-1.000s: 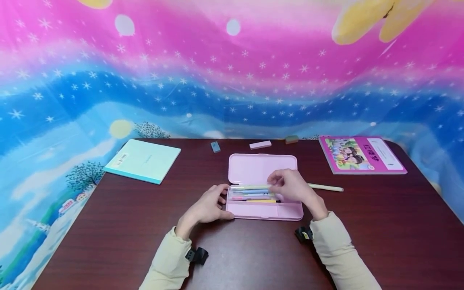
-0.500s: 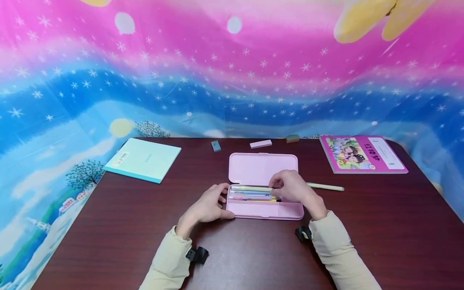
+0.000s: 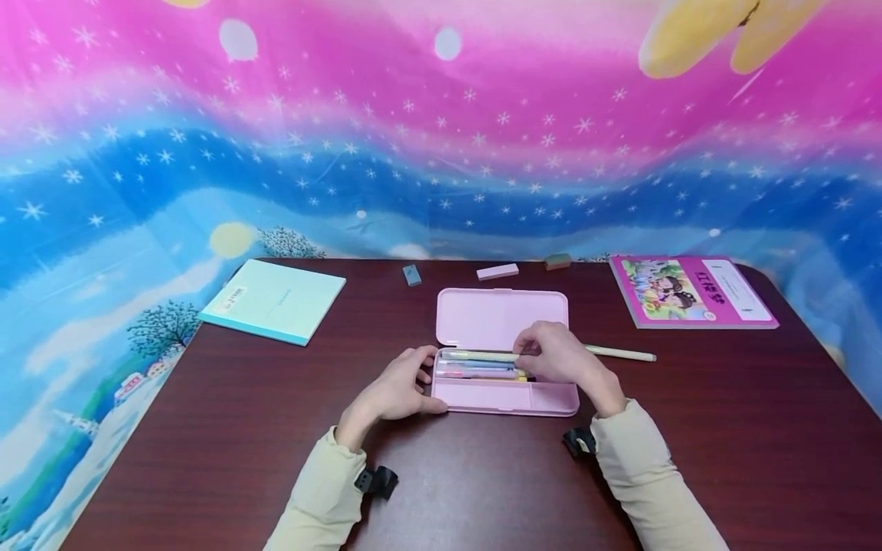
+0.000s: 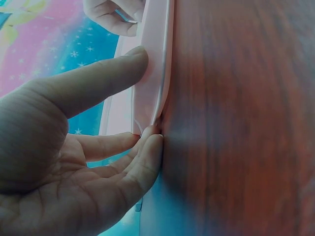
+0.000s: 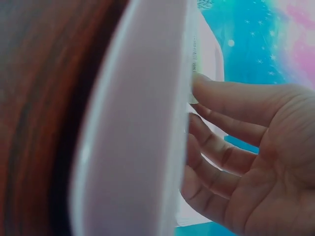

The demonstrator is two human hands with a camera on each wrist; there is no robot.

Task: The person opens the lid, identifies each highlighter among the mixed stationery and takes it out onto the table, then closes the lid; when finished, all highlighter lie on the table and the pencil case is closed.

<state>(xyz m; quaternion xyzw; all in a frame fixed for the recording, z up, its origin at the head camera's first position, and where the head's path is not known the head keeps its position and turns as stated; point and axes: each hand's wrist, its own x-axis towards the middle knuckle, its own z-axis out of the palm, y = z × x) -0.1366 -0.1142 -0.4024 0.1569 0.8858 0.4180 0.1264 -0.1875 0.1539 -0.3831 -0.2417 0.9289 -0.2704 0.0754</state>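
Inside the pencil case (image 3: 482, 396), the lavender pen (image 3: 488, 375) has shifted so that much less of the yellow pen (image 3: 522, 377) shows than a second ago, while the right hand (image 3: 561, 356) and the left hand (image 3: 396, 389) keep nearly the same places. The right hand's grip is closed at thumb and forefinger on the right end of a pale yellow pen (image 3: 485, 357), which lies in the long compartment nearest the lid; its other fingers are bent, partly hidden by the case wall in the right wrist view. The left hand's grip holds the left end of the case, thumb against the front wall and fingers around the corner.

Beside the pale yellow pen lie a blue pen (image 3: 475, 366), then the lavender and yellow ones. The pink lid (image 3: 472, 314) is swung open, away from the person. A pale green pen (image 3: 623, 353) lies on the desk (image 3: 448, 490) just right of the case, its left end hidden by the right hand. Beyond the lid stand a blue-grey block (image 3: 412, 275), a pink block (image 3: 498, 272) and a greenish-brown block (image 3: 557, 262). A mint notebook (image 3: 276, 302) rests at the far left and a magenta book (image 3: 692, 292) at the far right, before a snowflake-patterned cloth (image 3: 386, 115).
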